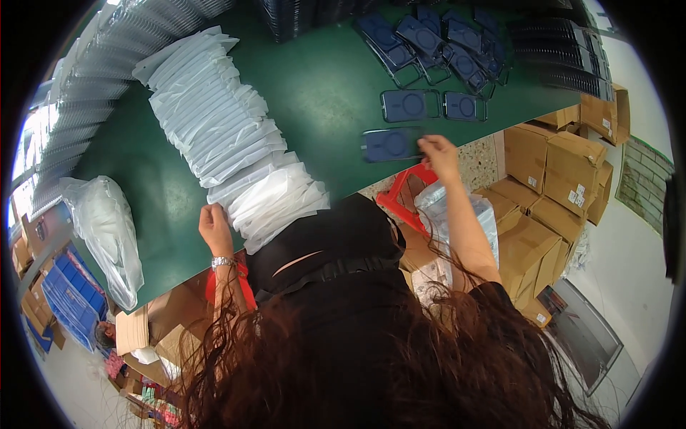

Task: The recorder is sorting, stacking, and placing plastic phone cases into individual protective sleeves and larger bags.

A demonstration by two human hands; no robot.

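My right hand (440, 157) pinches the right end of a dark blue phone case (391, 144) with a ring on its back, held low over the table near its front edge. Two similar phone cases, one on the left (406, 106) and one on the right (461, 106), lie just beyond it. Farther back is a loose heap of such cases (436, 43). A long overlapping row of thin white sleeves (221, 121) runs from the far left toward me. Beside its near end, my left hand (215, 227) is closed against the row's edge; what its fingertips hold, if anything, is hidden.
The green table (321, 86) carries a clear plastic bag (107, 229) at the left and stacked dark trays (561, 50) at the far right. Translucent stacks (78, 121) line the left edge. Cardboard boxes (536, 243) and a red stool (400, 193) stand below on the right.
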